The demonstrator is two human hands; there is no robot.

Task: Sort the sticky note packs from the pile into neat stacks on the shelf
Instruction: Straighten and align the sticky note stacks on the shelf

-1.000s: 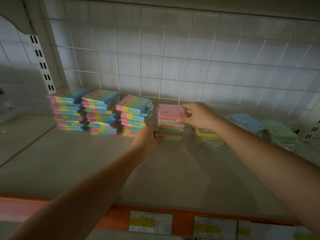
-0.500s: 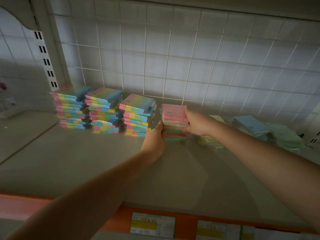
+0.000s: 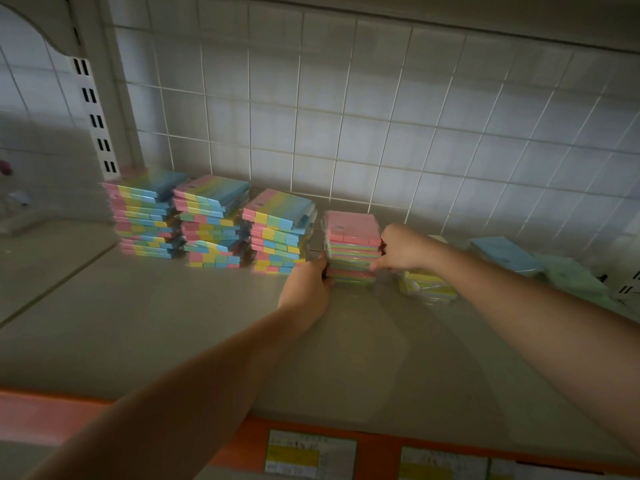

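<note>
We see a pale grey shelf board (image 3: 173,323) with an orange front edge strip (image 3: 52,415) carrying printed white-and-yellow price labels (image 3: 311,453), and a white tiled back wall (image 3: 381,116) behind it. Both bare arms reach in from the front edge toward the back of the shelf.

Between the two hands stands a stack of square sticky note packs with a pink pack on top (image 3: 353,249), pink, green and yellow edges showing below it, set near the back edge about midway along the shelf. Our left hand (image 3: 306,289) presses against the lower left side of this stack, fingers curled round its near left corner. Our right hand (image 3: 403,249) grips the right side, thumb low on the front face and fingers wrapped behind; how far they reach we cannot tell. The stack rests on the shelf, squeezed from both sides.

To its left, toward the back left corner by the slotted white upright (image 3: 95,116), stand three stacks of long rainbow-striped sticky note packs (image 3: 211,220), close together and a little ragged. To the right of the held stack lies a low pile of yellow packs in clear wrap (image 3: 427,289), just beside the right wrist. Further toward the right edge lie a loose blue pack (image 3: 502,252) and green packs (image 3: 571,277), blurred.
</note>
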